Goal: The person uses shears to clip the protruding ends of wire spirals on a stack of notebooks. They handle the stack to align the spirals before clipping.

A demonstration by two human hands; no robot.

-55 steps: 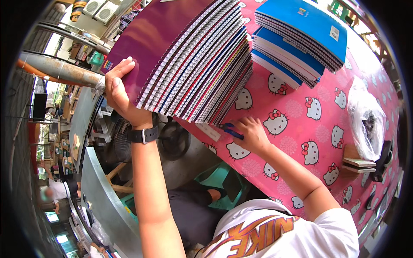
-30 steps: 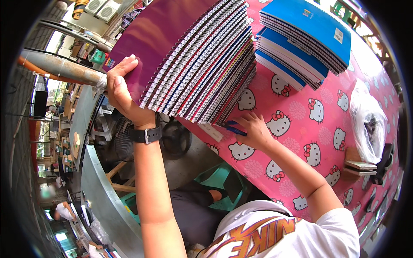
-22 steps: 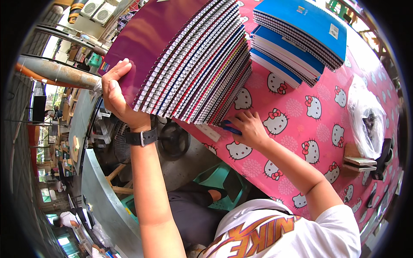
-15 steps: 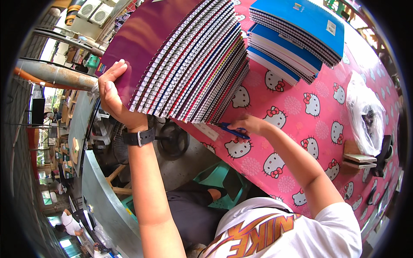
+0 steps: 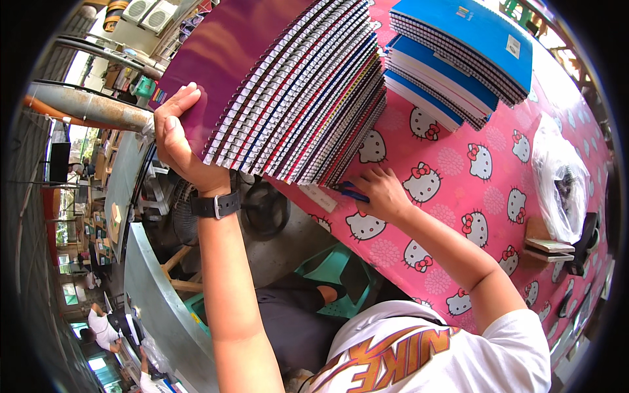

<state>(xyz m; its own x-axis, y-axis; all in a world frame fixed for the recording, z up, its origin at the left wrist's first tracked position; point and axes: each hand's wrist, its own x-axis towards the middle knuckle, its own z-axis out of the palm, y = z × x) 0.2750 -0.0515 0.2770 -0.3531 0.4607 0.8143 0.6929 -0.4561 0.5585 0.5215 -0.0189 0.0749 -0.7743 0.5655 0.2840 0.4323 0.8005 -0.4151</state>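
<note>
A tall stack of spiral notebooks [image 5: 295,98], with a glossy purple cover on top, stands at the table's near left edge. Its wire-bound side faces me. My left hand [image 5: 180,141], wearing a dark watch, grips the stack's left corner, fingers over the purple cover's edge. Low by the stack's bottom right corner, my right hand [image 5: 383,193] rests on the table over a blue-handled tool like small pliers [image 5: 354,192]. Its handles lie under the thumb and palm; its tip is against the lowest bindings and hard to make out.
Blue-covered spiral notebooks [image 5: 468,46] are piled at the back right on the pink patterned tablecloth [image 5: 452,190]. A clear plastic bag [image 5: 557,177] and small wooden blocks [image 5: 549,247] sit at the right. Below the left edge are a black fan [image 5: 265,209] and a green stool [image 5: 341,275].
My right hand's fingers have stretched out from a tighter hold on the blue handles and lie flatter on the table. My left hand keeps its place on the stack. The view has shifted slightly.
</note>
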